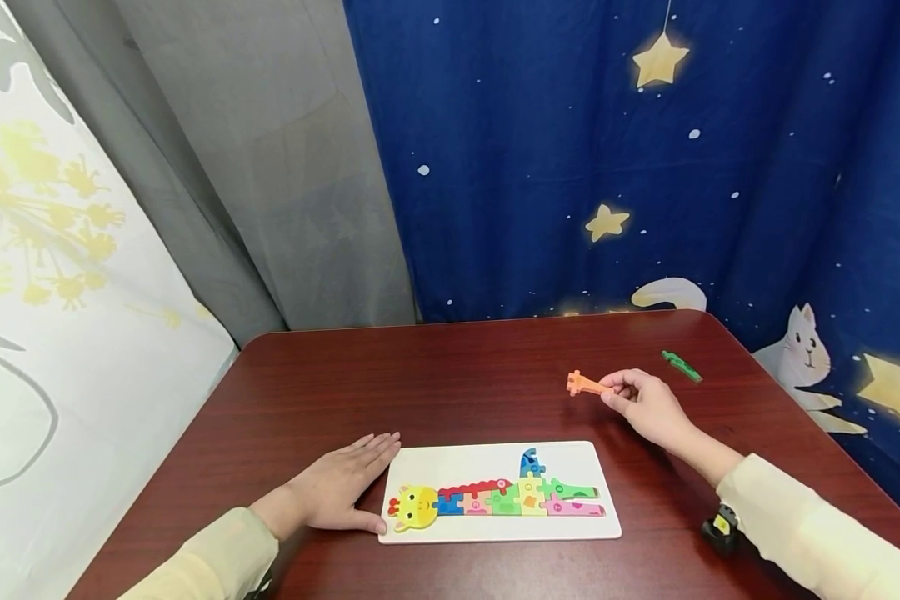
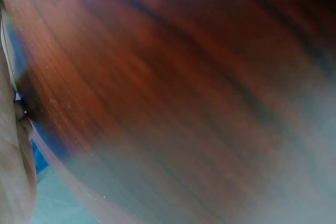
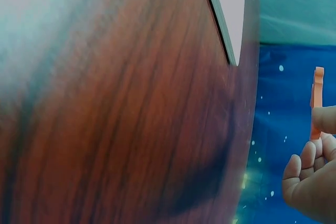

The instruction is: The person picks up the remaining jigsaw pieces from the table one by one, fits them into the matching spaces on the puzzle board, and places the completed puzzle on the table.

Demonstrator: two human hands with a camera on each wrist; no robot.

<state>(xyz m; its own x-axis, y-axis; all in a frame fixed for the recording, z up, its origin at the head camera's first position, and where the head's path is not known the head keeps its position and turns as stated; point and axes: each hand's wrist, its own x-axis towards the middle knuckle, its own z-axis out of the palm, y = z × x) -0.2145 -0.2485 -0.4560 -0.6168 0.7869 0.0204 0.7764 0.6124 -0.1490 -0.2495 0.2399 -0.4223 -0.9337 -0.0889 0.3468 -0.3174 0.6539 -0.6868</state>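
Note:
My right hand (image 1: 648,408) pinches an orange puzzle piece (image 1: 587,383) by one end, held above the table to the right of the white board. In the right wrist view that orange piece (image 3: 317,90) sticks up from between thumb and fingers. My left hand (image 1: 345,487) lies flat with straight fingers at the left edge of the white puzzle board (image 1: 487,532). On the board lies a giraffe of joined, coloured jigsaw pieces, with a yellow head (image 1: 416,508), a red strip (image 1: 472,488) and a dark blue piece (image 1: 531,461) sticking up.
A green puzzle piece (image 1: 681,366) lies alone near the table's far right. The brown wooden table (image 1: 420,383) ends at a gray curtain (image 1: 292,167) and a blue starry curtain (image 1: 510,167). White patterned cloth (image 1: 60,333) hangs at the left.

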